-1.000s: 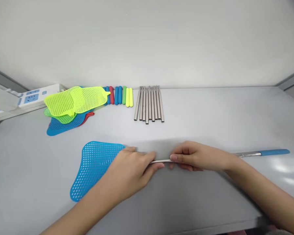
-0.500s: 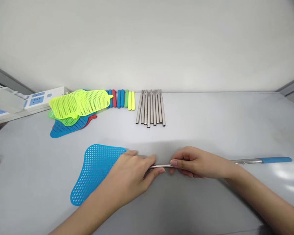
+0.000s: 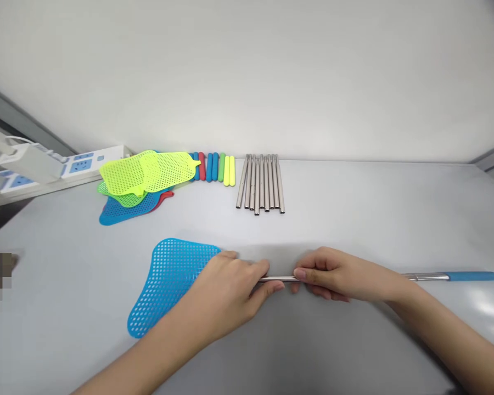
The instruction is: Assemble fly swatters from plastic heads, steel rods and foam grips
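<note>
A blue fly swatter lies flat across the grey table (image 3: 354, 219). Its perforated blue head (image 3: 168, 280) is at the left and its thin metal rod (image 3: 278, 278) runs right to a blue grip (image 3: 473, 276). My left hand (image 3: 228, 293) pinches the rod where it meets the head and partly covers the head's right corner. My right hand (image 3: 337, 274) grips the rod a little further right, fingertips almost touching the left hand's. Only a short stretch of rod shows between the hands.
At the back lie a stack of yellow, green, blue and red swatter heads (image 3: 144, 178), a row of coloured grips (image 3: 214, 167) and several bare metal rods (image 3: 261, 184). A white power strip (image 3: 78, 164) sits at the far left by the wall.
Both hands keep the same hold on the rod. The camera view has shifted slightly, so everything sits a little further right and lower in the frame.
</note>
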A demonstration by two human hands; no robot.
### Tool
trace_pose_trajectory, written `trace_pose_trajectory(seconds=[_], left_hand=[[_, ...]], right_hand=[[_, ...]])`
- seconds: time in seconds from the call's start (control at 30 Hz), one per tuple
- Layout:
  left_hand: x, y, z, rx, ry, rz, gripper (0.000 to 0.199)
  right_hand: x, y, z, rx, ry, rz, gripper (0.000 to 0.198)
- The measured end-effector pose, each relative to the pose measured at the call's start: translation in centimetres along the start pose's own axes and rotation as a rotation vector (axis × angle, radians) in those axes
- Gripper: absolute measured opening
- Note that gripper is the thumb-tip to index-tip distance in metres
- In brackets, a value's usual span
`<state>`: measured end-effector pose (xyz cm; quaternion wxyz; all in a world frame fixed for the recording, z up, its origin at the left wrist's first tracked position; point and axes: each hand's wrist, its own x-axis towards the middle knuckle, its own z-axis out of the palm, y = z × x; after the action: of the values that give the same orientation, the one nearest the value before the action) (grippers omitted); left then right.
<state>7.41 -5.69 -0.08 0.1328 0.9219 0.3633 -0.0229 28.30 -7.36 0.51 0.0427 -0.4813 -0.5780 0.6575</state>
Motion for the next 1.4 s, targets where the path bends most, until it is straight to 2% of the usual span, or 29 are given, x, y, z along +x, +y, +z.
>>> trace_pose_trajectory(seconds=[0.3, 0.7, 0.93, 1.17, 1.4], left_hand=[[-0.3, 0.2, 0.0, 0.057, 0.095, 0.007, 0.043], [-0.9, 0.2, -0.7, -0.009, 0.155, 0.043, 0.045], [-1.0, -0.3, -0.5, -0.026, 0.151, 0.026, 0.044], [-0.9, -0.6, -1.1, -0.065, 0.162, 0.067, 0.038], [-0.5, -0.9, -1.0, -0.099, 0.15, 0.065, 0.035]], right_hand=[[-0.1, 0.2, 0.1, -0.039, -0.036, -0.043, 0.041], [-0.1, 0.3, 0.5, -0.082, -0.021, -0.108, 0.038], [0.2, 0.6, 0.4, -0.022, 0.037, -0.133, 0.033], [0.3, 0.4, 0.4, -0.081, 0.236, -0.201, 0.034], [0.5, 0.4, 0.5, -0.067, 0.253, -0.2, 0.031]])
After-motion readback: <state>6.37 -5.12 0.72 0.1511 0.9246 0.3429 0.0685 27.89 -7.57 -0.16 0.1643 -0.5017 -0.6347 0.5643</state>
